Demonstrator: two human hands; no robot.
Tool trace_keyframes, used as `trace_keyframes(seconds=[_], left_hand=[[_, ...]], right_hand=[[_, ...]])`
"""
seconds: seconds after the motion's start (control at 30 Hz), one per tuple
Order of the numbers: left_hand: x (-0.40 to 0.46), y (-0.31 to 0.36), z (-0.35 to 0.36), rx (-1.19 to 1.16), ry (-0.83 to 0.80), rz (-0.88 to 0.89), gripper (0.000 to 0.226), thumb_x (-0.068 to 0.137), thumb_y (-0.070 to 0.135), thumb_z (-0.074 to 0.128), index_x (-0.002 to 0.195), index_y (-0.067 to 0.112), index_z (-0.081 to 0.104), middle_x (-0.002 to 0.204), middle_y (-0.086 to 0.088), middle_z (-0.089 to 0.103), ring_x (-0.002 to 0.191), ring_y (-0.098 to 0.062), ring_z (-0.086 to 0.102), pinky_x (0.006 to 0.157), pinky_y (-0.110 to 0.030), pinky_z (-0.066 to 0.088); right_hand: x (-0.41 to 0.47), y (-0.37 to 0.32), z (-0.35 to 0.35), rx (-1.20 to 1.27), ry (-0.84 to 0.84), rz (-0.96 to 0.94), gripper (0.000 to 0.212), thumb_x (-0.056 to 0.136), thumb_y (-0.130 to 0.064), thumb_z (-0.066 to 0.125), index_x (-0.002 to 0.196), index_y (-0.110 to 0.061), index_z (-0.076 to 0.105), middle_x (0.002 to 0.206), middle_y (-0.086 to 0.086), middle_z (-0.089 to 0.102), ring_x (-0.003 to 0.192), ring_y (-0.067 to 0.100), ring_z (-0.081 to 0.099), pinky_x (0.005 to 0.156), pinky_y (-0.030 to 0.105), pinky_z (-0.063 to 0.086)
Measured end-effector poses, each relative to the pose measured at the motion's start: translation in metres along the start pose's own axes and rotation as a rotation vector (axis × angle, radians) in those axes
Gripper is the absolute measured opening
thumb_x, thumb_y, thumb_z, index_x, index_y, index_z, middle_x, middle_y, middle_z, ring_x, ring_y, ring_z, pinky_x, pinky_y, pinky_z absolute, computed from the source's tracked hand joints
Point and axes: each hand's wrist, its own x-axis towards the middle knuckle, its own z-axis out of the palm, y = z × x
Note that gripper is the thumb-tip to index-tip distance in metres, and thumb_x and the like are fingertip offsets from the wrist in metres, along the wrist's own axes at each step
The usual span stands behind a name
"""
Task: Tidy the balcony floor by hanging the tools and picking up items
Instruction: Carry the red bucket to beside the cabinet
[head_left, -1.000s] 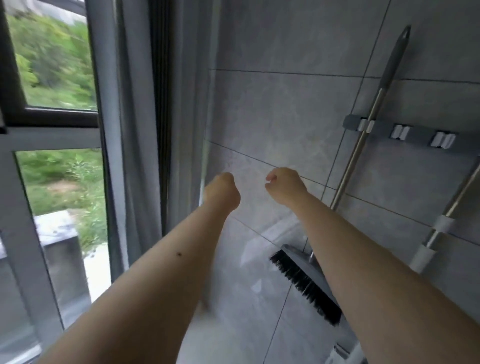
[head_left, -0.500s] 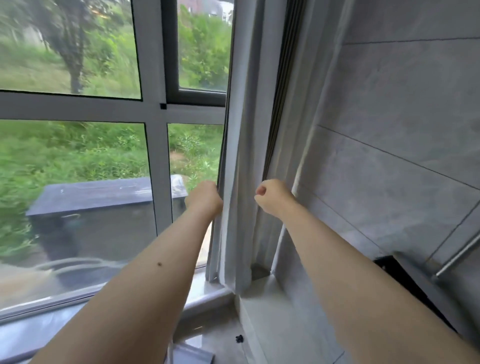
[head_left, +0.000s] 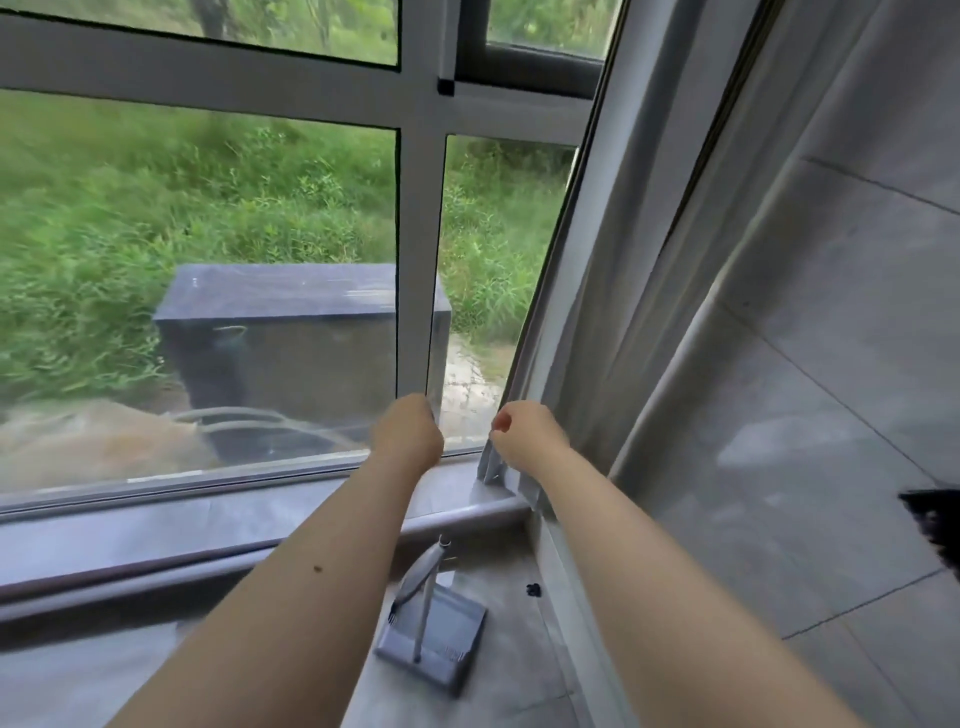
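Both arms reach forward over the balcony floor. My left hand (head_left: 408, 434) is a closed fist with nothing in it, in front of the window frame. My right hand (head_left: 524, 434) is also a closed, empty fist, beside the curtain's lower edge. Below and between my forearms a grey dustpan (head_left: 441, 636) lies on the floor tiles with its handle pointing up toward the sill. A small dark object (head_left: 533, 590) sits on the floor to the right of the dustpan. The black bristles of the hung broom (head_left: 935, 525) show at the right edge.
A large window (head_left: 415, 260) with a grey frame fills the left and centre, above a low sill ledge (head_left: 156, 540). A grey curtain (head_left: 649, 291) hangs in the corner. The tiled wall (head_left: 831, 389) runs along the right.
The view has swung left and down from the wall with the hung broom to the window corner and floor. The dustpan has come into view. Both fists stay closed and empty.
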Motion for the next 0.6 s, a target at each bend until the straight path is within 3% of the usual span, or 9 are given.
trace_keyframes(seconds=[0.23, 0.37, 0.47, 0.6], left_hand=[[-0.003, -0.047, 0.054, 0.034, -0.09, -0.12, 0.027, 0.09, 0.006, 0.043, 0.109, 0.013, 0.059, 0.114, -0.007, 0.063, 0.103, -0.027, 0.06, 0.073, -0.03, 0.039], [-0.005, -0.067, 0.077, 0.019, -0.142, -0.21, 0.027, 0.09, 0.006, 0.046, 0.114, 0.011, 0.06, 0.119, -0.008, 0.061, 0.107, -0.027, 0.059, 0.084, -0.032, 0.046], [-0.005, -0.078, 0.093, -0.01, -0.171, -0.276, 0.028, 0.089, 0.006, 0.047, 0.114, 0.011, 0.06, 0.12, -0.008, 0.06, 0.11, -0.028, 0.058, 0.089, -0.034, 0.046], [-0.006, -0.093, 0.119, -0.031, -0.227, -0.358, 0.031, 0.089, 0.007, 0.045, 0.116, 0.011, 0.059, 0.124, -0.009, 0.06, 0.114, -0.029, 0.057, 0.093, -0.036, 0.047]], right_hand=[[0.009, 0.011, 0.073, -0.025, -0.154, 0.046, 0.029, 0.094, -0.008, 0.046, 0.117, -0.013, 0.063, 0.122, 0.008, 0.061, 0.109, 0.026, 0.059, 0.093, 0.032, 0.051], [0.019, 0.02, 0.105, -0.065, -0.261, 0.031, 0.033, 0.093, -0.007, 0.048, 0.122, -0.015, 0.061, 0.125, 0.006, 0.06, 0.113, 0.024, 0.057, 0.081, 0.025, 0.044], [0.03, 0.029, 0.127, -0.094, -0.357, 0.037, 0.034, 0.092, -0.005, 0.05, 0.123, -0.013, 0.06, 0.127, 0.009, 0.058, 0.115, 0.025, 0.056, 0.095, 0.03, 0.048], [0.048, 0.043, 0.153, -0.17, -0.482, -0.012, 0.044, 0.092, -0.004, 0.051, 0.135, -0.011, 0.05, 0.138, 0.012, 0.052, 0.126, 0.027, 0.051, 0.106, 0.03, 0.043]])
